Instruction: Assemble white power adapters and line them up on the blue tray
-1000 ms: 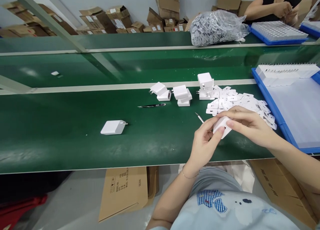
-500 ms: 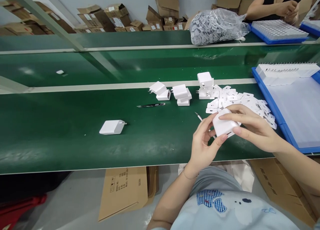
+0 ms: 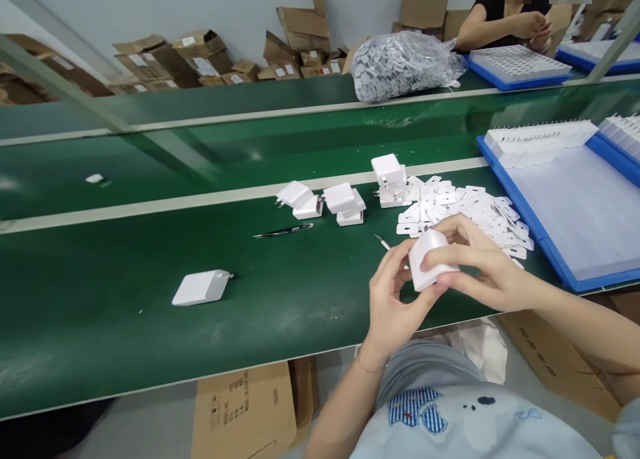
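Between both hands I hold a white plug-in charger (image 3: 423, 272) above the green bench. My left hand (image 3: 395, 292) grips its left side and lower edge with fingers and thumb. My right hand (image 3: 480, 266) is closed round its right side, fingers across the near face. Just beyond the hands lies a heap of flat white plastic pieces (image 3: 465, 206). A thin pointed tool (image 3: 383, 242) pokes out by my left fingers, its rear part hidden. Black tweezers (image 3: 284, 231) lie farther left, near stacked white chargers (image 3: 340, 198). One more charger (image 3: 203, 288) rests alone at the left.
At the right stands a blue tray (image 3: 543, 236) with a row of white chargers (image 3: 545, 142) along its back. A clear bag of white pieces (image 3: 405, 66) sits on the far bench. Across from me, a person (image 3: 515, 26) works beside another blue tray (image 3: 520, 66).
The view has tilted and shifted, so the bench appears slanted. The charger has been turned in my fingers, and a metal prong now shows at its top. Both hands still hold it.
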The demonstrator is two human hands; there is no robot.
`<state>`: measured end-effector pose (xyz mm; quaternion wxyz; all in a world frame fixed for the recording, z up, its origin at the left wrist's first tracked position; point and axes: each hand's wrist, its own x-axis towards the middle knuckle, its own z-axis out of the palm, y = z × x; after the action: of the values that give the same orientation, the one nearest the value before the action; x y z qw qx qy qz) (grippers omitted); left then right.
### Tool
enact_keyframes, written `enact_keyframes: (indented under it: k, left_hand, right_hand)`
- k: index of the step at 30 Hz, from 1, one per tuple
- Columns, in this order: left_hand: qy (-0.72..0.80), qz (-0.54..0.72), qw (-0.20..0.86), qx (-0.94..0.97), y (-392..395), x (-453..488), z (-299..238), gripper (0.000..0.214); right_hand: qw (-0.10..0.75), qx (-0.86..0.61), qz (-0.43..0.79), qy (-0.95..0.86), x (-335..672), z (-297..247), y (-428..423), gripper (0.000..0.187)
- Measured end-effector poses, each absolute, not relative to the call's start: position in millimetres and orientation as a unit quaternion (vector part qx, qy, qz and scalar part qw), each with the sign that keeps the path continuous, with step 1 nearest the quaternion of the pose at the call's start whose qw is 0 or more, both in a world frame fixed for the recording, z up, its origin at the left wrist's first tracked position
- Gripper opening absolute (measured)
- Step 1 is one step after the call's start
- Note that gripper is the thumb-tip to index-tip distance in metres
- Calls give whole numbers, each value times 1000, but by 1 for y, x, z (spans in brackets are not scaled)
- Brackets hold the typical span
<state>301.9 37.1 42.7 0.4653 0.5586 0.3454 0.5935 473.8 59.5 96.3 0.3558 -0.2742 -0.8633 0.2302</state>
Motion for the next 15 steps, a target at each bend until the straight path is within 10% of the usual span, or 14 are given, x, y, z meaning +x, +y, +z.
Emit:
enact_keyframes:
  k: [6, 11, 15]
  left_hand:
    - [252, 532, 690, 421, 52, 309, 36, 56]
    - [209, 451, 779, 382, 63, 327, 40, 68]
    - [282, 409, 742, 450, 74, 321, 61, 58]
  right_hand:
    - [344, -380, 209, -833, 505, 102, 68, 61]
    - [331, -320, 440, -771, 516, 86, 75, 42]
    - [428, -489, 374, -662, 555, 94, 111, 52]
